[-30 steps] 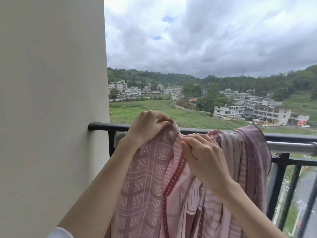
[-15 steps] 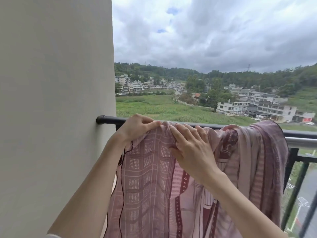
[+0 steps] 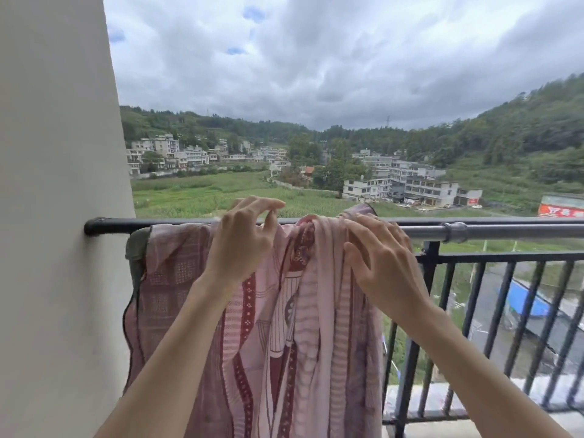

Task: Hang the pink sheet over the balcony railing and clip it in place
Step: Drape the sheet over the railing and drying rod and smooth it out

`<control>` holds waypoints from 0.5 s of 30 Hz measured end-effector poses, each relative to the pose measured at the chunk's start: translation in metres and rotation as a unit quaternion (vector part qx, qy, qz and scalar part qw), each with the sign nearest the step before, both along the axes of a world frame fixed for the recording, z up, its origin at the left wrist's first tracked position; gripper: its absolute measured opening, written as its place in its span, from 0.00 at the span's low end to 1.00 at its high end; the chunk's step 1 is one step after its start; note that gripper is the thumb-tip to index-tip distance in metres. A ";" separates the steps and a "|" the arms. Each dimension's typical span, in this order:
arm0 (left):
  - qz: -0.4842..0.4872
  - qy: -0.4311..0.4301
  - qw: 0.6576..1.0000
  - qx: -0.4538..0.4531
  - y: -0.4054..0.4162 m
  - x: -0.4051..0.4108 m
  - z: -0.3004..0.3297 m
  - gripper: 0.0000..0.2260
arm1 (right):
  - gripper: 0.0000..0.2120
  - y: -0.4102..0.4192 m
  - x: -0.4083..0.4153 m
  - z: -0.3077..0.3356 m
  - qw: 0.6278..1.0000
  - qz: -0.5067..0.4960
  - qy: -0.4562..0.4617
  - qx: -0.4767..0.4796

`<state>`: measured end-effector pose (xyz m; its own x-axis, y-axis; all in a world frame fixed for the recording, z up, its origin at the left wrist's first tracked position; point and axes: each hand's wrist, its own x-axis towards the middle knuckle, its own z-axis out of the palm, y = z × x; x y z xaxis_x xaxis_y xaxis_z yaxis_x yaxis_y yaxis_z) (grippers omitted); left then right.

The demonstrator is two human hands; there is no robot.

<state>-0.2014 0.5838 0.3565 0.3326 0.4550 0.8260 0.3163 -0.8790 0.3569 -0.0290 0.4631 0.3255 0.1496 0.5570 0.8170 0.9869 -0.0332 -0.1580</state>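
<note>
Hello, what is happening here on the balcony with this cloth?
A person is hanging a pink sheet over the black balcony railing, next to the wall. The sheet is draped over the top rail, partly spread on the left and bunched in the middle. The left hand pinches the cloth at the rail, and the right hand rests on the bunched folds with spread fingers. No clip can be seen, so the sheet is not yet clipped.

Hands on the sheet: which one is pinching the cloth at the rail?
The left hand, thumb and forefinger pinching the pink sheet at the railing; the right hand rests spread on it.
</note>
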 end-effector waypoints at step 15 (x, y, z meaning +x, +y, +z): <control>0.092 0.050 0.990 -0.096 -0.052 0.086 -0.022 0.18 | 0.20 0.010 0.077 0.053 0.961 0.199 0.024 -0.188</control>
<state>-0.1156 0.5317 0.3348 0.3057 0.6602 0.6861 0.5066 -0.7229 0.4699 0.0477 0.4733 0.3785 -0.1048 0.8326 0.5438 0.9251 0.2823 -0.2540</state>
